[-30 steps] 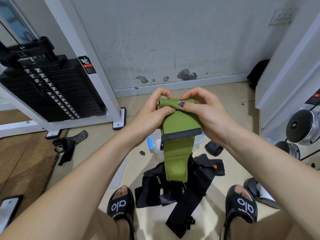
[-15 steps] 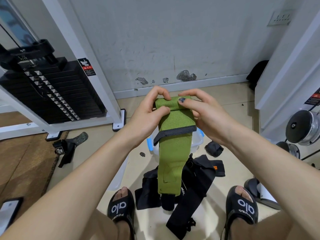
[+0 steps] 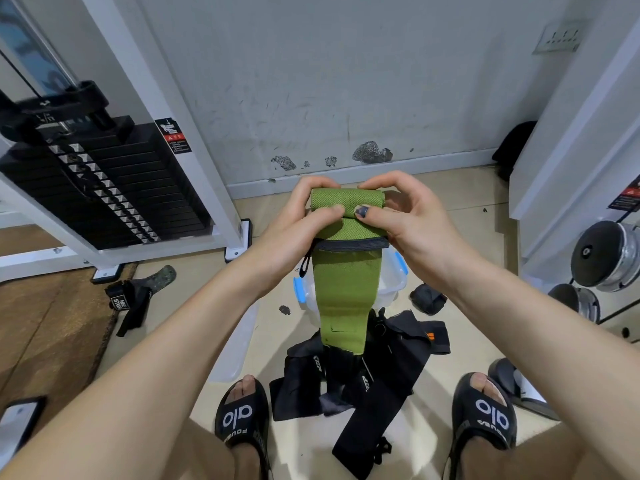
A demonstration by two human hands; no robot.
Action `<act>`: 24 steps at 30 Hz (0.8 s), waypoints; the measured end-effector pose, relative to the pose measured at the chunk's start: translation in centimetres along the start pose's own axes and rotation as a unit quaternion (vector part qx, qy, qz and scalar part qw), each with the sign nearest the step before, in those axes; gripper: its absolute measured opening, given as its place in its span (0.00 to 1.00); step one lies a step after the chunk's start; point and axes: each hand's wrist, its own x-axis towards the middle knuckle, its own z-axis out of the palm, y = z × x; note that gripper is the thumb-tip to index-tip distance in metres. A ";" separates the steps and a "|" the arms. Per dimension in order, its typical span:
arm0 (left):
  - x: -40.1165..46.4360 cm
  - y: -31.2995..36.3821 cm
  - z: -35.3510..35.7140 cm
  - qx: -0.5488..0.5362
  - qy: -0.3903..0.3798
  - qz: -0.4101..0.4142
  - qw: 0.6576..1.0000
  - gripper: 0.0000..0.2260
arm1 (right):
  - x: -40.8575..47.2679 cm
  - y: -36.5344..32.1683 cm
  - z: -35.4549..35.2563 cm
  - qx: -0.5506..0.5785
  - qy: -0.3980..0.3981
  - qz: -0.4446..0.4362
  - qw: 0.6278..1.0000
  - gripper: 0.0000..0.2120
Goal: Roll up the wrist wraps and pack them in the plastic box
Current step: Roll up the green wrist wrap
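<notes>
Lying at far left on the mat, a black strap [image 3: 133, 299] sits unrolled, well apart from the rest. Moving in, the left hand [image 3: 294, 230] curls its fingers over the top of the green wrap [image 3: 346, 268] while its thumb presses the roll from the front; the started roll lies crosswise between the two hands, its axis running left to right, and the loose tail hangs straight down toward the floor, so the wrap's long axis is roughly vertical in this view. A dark band crosses the wrap just under the roll. Behind the hanging tail stands the plastic box [image 3: 393, 289] with blue clips, mostly hidden, so I cannot tell what it holds. Below it a heap of black wraps [image 3: 367, 386] lies flat and unrolled on the floor between the two sandals. The right hand [image 3: 408, 216] pinches the roll's right end, thumb in front and fingers arched over the top. Just right of the box sits a dark bundle [image 3: 427, 299], possibly a wrap already rolled. By my judgement the task is early: only a few turns are made, and rolling and packing remain.
</notes>
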 end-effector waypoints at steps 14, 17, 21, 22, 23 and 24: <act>-0.3 0.2 0.2 -0.037 0.004 0.043 0.998 0.09 | -0.3 -0.9 -0.1 0.005 -0.059 0.096 0.994 0.13; -0.2 0.0 0.2 -0.032 0.003 0.048 0.998 0.08 | -0.2 -0.8 0.0 0.017 -0.047 0.078 0.996 0.11; -0.3 0.1 0.1 -0.026 -0.002 0.036 0.999 0.11 | -0.2 -0.4 0.0 0.027 -0.041 0.054 0.997 0.12; -0.2 0.1 0.1 -0.017 0.001 0.027 0.999 0.11 | -0.3 -0.4 0.1 0.028 -0.044 0.048 0.997 0.12; -0.2 0.1 0.1 -0.014 0.007 0.014 1.000 0.09 | -0.4 -0.4 0.1 0.029 -0.048 0.042 0.998 0.12; -0.2 0.1 0.2 -0.018 0.009 0.001 1.000 0.05 | -0.4 -0.3 0.2 0.029 -0.049 0.037 0.998 0.13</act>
